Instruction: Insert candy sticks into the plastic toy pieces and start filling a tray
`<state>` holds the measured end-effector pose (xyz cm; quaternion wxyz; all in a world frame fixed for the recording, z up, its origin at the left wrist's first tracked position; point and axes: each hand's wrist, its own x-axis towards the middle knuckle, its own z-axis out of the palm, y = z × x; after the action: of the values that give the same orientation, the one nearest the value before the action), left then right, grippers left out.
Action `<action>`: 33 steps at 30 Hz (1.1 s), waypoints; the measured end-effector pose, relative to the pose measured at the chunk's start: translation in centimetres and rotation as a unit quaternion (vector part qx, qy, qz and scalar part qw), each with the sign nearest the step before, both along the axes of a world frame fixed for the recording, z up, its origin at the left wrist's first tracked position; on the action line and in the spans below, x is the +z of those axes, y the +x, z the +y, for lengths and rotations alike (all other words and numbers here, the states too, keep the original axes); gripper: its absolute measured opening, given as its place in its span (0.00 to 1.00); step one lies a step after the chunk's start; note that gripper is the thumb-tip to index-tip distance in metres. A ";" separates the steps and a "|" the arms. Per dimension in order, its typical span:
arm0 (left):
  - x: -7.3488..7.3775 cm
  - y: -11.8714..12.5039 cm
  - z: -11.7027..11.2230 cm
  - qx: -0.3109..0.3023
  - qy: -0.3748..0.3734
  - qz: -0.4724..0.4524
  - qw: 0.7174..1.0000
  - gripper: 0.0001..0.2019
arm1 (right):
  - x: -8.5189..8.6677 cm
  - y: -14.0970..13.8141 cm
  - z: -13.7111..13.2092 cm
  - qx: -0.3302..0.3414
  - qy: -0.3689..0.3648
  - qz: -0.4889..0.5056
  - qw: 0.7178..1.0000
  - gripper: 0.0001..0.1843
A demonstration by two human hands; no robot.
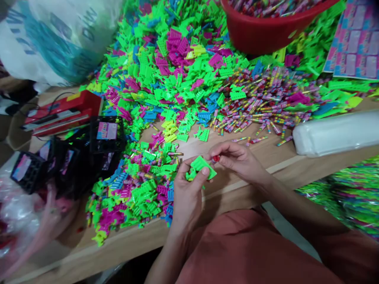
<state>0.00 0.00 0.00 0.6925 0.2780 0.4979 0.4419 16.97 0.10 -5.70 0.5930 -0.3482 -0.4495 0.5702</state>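
My left hand grips a bright green plastic toy piece, its thumb pressed on the flat face. Close beside it on the right, my right hand pinches a small item with a red end between thumb and fingertips; the rest of that item is hidden. Beyond both hands lies a heap of small wrapped candy tubes. A large pile of green, pink, blue and yellow plastic pieces spreads over the wooden table, with more of them left of my left hand.
A red tub full of wrapped tubes stands at the back. Printed card sheets lie far right, above a roll of clear plastic film. On the left are a red device, black crates and a white plastic bag.
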 end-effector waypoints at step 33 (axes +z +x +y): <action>-0.9 -0.9 -0.5 0.039 0.017 0.040 0.998 0.24 | 1.1 -0.4 -2.1 -0.015 0.216 -0.326 0.920 0.16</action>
<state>-0.86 -0.50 -0.93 0.6497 0.2870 0.5282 0.4654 16.61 -1.97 -4.62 0.4828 -0.3846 -0.7252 0.3052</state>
